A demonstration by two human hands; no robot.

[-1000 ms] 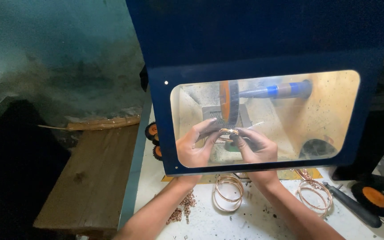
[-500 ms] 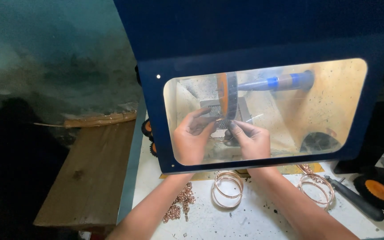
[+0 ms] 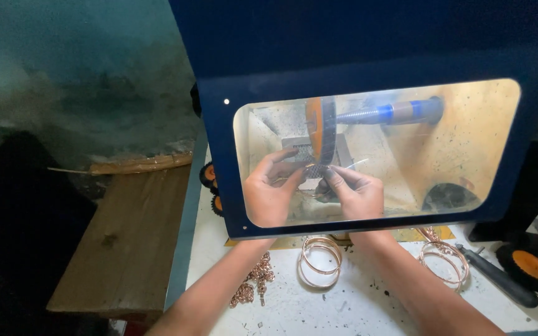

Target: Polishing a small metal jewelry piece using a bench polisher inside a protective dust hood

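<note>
My left hand (image 3: 269, 194) and right hand (image 3: 357, 194) are both inside the blue hood (image 3: 368, 62), seen through its clear window (image 3: 468, 149). Between them I hold a thin wire bangle (image 3: 319, 186), hard to make out through the window. It sits just below the orange wheel (image 3: 316, 127), at or very near its lower rim; I cannot tell if they touch. My left fingers (image 3: 279, 162) curl in from the left, thumb and forefinger pinched narrow on the bangle's near side. My right fingers (image 3: 337, 177) close on it from the right, also narrow, so the bangle lies between the two sets of fingertips, right in front of the wheel. The wheel stands upright on a blue shaft (image 3: 393, 113) that runs off to the right.

On the white bench (image 3: 356, 311) outside the hood, a stack of copper bangles (image 3: 320, 260) lies between my forearms, just below the window's edge. A second stack (image 3: 446, 261) lies right of my right forearm. A heap of copper chain (image 3: 253, 281) lies by my left forearm. A dark-handled tool (image 3: 496, 281) and a spare orange-centred wheel (image 3: 530, 264) lie further right. A wooden plank (image 3: 126, 242) sits left of the bench.
</note>
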